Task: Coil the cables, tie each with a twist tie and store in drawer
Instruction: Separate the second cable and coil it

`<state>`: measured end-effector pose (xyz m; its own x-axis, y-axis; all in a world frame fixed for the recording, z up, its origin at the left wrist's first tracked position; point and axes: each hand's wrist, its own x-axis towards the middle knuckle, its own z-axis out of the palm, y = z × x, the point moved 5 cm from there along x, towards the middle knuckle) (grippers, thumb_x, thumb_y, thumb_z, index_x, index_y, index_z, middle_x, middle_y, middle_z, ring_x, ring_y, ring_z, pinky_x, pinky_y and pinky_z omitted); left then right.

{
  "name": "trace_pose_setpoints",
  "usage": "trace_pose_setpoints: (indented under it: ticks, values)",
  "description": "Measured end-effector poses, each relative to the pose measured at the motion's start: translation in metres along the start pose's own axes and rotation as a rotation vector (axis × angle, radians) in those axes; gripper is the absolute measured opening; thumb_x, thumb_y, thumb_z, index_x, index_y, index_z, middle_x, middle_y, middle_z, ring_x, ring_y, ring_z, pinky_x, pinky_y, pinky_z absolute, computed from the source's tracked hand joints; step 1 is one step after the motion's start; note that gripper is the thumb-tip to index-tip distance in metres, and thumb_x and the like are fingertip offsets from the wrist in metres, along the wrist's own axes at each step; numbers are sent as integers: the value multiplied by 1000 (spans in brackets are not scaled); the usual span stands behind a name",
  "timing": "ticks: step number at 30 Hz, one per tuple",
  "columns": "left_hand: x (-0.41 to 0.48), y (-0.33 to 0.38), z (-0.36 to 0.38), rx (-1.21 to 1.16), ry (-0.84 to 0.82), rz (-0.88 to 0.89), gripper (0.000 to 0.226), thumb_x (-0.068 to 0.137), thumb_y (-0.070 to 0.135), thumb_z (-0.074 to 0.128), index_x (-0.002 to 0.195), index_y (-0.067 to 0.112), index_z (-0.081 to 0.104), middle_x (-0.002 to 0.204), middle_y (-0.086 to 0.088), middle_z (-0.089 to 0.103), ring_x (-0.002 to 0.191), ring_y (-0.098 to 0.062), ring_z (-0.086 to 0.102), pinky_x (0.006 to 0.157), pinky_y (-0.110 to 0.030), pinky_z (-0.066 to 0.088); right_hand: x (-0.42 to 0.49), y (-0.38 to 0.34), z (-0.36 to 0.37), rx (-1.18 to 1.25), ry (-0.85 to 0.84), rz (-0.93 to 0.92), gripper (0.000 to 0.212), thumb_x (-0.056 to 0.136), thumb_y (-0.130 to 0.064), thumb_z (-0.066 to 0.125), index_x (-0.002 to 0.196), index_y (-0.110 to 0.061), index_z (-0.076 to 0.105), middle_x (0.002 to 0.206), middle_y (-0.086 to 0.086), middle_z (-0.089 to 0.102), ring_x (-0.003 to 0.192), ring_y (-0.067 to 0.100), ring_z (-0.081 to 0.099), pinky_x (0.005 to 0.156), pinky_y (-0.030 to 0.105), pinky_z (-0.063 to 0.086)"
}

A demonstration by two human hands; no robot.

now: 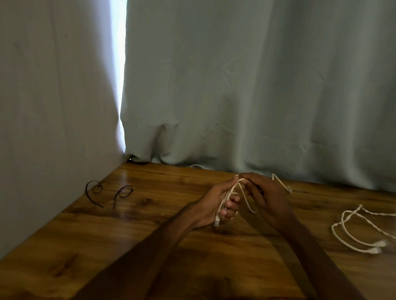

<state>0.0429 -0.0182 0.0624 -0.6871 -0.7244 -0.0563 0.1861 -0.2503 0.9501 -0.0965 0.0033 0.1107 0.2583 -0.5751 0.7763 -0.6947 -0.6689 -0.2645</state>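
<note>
Head view: left hand (213,205) grips white cable (229,192) loops; right hand (267,197) pinches a strand alongside.

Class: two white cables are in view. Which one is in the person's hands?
The central cable, gripped by the left hand and right hand above the table. The other cable lies loose on the wood, far right, untouched.

Head view — forward and down, close over the table (145,215); curtain (239,84) beyond.
</note>
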Motion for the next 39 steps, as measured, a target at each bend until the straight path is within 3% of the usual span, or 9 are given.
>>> trace_pose_setpoints:
  ticks: [5, 11, 15, 17, 19, 23, 30, 36, 39]
  values:
    - [-2, 4, 9, -40, -4, 63, 56, 102, 63, 41, 77, 18, 64, 59, 4, 50, 42, -4, 39, 35, -17, 31, 0, -5, 3, 8, -1, -11, 25, 106, -30, 47, 116, -27, 69, 90, -14, 69, 80, 6, 64, 72, 33, 52]
    - [3, -1, 8, 30, -103, 42, 56, 103, 61, 41, 70, 16, 50, 50, 8, 34, 35, -4, 29, 32, -15, 24, -3, 11, 6, -18, -26, 63, 33, 105, -40, 46, 121, -29, 72, 112, -15, 74, 99, 2, 68, 84, 38, 56]
    - [1, 5, 12, -74, -184, 82, 41, 105, 44, 49, 76, 15, 54, 49, 11, 36, 35, -2, 30, 35, -15, 21, -5, 11, 13, 138, -127, 117, 27, 108, -26, 50, 123, -28, 71, 102, -24, 74, 92, -2, 69, 78, 21, 52]
    - [0, 10, 12, -151, -221, 112, 33, 106, 34, 49, 90, 10, 64, 51, 12, 39, 35, -1, 32, 37, -14, 26, -10, 12, 18, 227, -166, 177, 30, 106, -11, 50, 120, -29, 69, 93, -29, 72, 82, -4, 69, 71, 12, 48]
    - [-1, 15, 12, -233, -227, 142, 35, 108, 25, 43, 113, 2, 68, 55, 12, 41, 37, -2, 34, 42, -14, 34, -17, 11, 29, 305, -211, 256, 32, 106, -5, 46, 111, -30, 66, 85, -12, 75, 73, 5, 70, 65, 21, 54]
    - [3, 25, 4, -352, -121, 233, 49, 107, 20, 40, 144, -12, 46, 74, 10, 52, 46, -4, 40, 57, -20, 25, -25, 8, 56, 228, -376, 325, 28, 97, -13, 42, 90, -31, 63, 66, 5, 69, 55, 16, 64, 57, 27, 46]
    - [11, 25, -20, -261, -5, 258, 42, 105, 39, 42, 130, 8, 54, 64, 8, 59, 48, -5, 48, 45, -24, 43, -22, -6, 59, 85, -488, 230, 22, 109, -30, 45, 91, -34, 57, 62, 0, 68, 49, 6, 61, 52, 25, 46]
    - [14, 29, -42, -291, 218, 346, 50, 109, 24, 43, 148, -5, 34, 90, -5, 76, 50, -6, 58, 42, -16, 45, -18, -27, 55, 107, -498, 116, 25, 107, -28, 49, 97, -24, 72, 74, -33, 65, 65, -1, 63, 60, 16, 42]
    - [15, 27, -44, -281, 246, 351, 26, 108, 16, 43, 121, -6, 50, 111, -14, 73, 58, -11, 64, 45, -16, 46, -17, -33, 54, 84, -506, 97, 27, 106, -26, 51, 93, -24, 74, 75, -28, 67, 66, 1, 64, 60, 15, 41]
